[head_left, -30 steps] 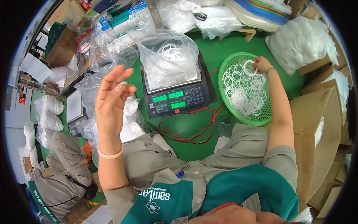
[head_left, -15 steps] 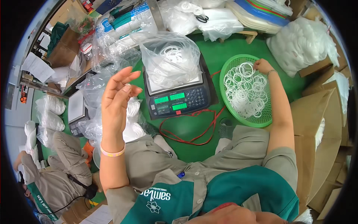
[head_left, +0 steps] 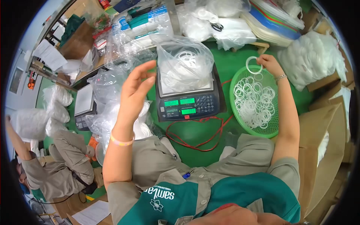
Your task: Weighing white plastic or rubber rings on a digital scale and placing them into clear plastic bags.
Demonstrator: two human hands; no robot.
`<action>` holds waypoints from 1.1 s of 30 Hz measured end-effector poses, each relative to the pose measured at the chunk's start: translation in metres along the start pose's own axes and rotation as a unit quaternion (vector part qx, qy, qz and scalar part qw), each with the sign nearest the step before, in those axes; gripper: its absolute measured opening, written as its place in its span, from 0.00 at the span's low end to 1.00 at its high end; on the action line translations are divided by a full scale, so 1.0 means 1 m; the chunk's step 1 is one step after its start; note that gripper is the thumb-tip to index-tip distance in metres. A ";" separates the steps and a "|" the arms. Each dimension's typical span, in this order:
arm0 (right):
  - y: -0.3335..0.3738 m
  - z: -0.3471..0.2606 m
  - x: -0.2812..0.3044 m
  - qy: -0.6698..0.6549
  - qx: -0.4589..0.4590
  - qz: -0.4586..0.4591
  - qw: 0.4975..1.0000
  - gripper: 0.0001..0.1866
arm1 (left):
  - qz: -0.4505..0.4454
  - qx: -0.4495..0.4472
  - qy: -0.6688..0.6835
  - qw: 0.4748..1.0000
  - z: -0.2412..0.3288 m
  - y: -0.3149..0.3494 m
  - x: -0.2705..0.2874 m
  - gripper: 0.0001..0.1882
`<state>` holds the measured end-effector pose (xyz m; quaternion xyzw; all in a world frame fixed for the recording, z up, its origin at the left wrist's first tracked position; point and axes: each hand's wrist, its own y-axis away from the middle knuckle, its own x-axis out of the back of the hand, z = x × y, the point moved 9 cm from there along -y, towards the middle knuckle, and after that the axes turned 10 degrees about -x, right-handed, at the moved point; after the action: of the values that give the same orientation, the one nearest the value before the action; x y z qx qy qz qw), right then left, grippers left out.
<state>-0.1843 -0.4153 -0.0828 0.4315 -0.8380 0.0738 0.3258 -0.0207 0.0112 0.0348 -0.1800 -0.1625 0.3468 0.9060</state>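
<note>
My right hand (head_left: 270, 64) pinches a white ring (head_left: 247, 66) at its edge, lifted over the far rim of a round green basket (head_left: 233, 98). Many loose white rings (head_left: 257, 101) lie in that basket. My left hand (head_left: 135, 88) is raised, fingers stretched and thumb apart, holding nothing. It hovers just left of a clear plastic bag (head_left: 187, 75) of white rings, without visibly gripping it. The bag stands with its mouth loose on a black digital scale (head_left: 189, 107) with lit green displays.
Clear bags with white contents (head_left: 144, 116) lie beneath my left forearm. A red cable (head_left: 198, 149) loops across the green floor. Cardboard boxes (head_left: 318, 150) stand at right, below a large white bag (head_left: 313, 60). At left, a co-worker (head_left: 71, 157) sits near a second scale (head_left: 84, 101).
My right hand has lifted a white ring up from the basket. My left hand has moved closer to the bag on the scale. The co-worker's arm has reached out to a white bag.
</note>
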 end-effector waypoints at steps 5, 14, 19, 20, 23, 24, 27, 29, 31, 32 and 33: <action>0.045 -0.177 -0.073 -0.044 0.252 0.119 0.959 0.09 | -0.058 -0.174 -0.441 0.879 0.003 -0.044 -0.009 0.31; 0.037 -0.164 -0.233 0.456 0.173 -0.087 0.868 0.38 | -0.136 -0.113 -0.795 0.580 -0.039 -0.067 0.014 0.07; 0.106 -0.237 -0.134 0.451 0.409 0.205 0.767 0.10 | -0.133 -0.128 -0.670 0.719 0.009 -0.065 0.059 0.06; 0.128 -0.257 -0.113 0.449 0.426 0.267 0.738 0.07 | -0.149 -0.074 -0.568 0.806 0.013 -0.063 0.070 0.07; 0.170 -0.279 -0.041 0.392 0.413 0.331 0.752 0.06 | -0.114 -0.112 -0.362 0.919 0.050 -0.055 0.073 0.06; 0.176 -0.276 -0.028 0.387 0.401 0.330 0.762 0.06 | -0.094 -0.085 -0.260 0.957 0.053 -0.054 0.067 0.05; 0.187 -0.253 0.000 0.317 0.396 0.271 0.818 0.11 | -0.084 -0.112 -0.175 0.975 0.077 -0.038 0.043 0.04; 0.172 -0.231 -0.011 0.236 0.302 0.133 0.914 0.14 | -0.078 -0.069 -0.223 0.969 0.092 -0.017 0.040 0.12; 0.176 -0.204 -0.015 0.137 0.272 0.068 0.950 0.11 | -0.099 -0.084 -0.180 0.975 0.085 -0.001 0.027 0.18; 0.181 -0.198 -0.024 0.097 0.271 0.026 0.957 0.14 | -0.118 -0.074 -0.195 0.971 0.085 0.009 0.023 0.18; 0.184 -0.191 -0.035 0.115 0.281 0.018 0.953 0.14 | -0.155 -0.097 -0.214 0.960 0.093 0.019 0.012 0.17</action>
<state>-0.2190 -0.2011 0.0735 0.4788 -0.7479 0.3612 0.2845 -0.0618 0.0529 0.1106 -0.1614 -0.4115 0.2154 0.8707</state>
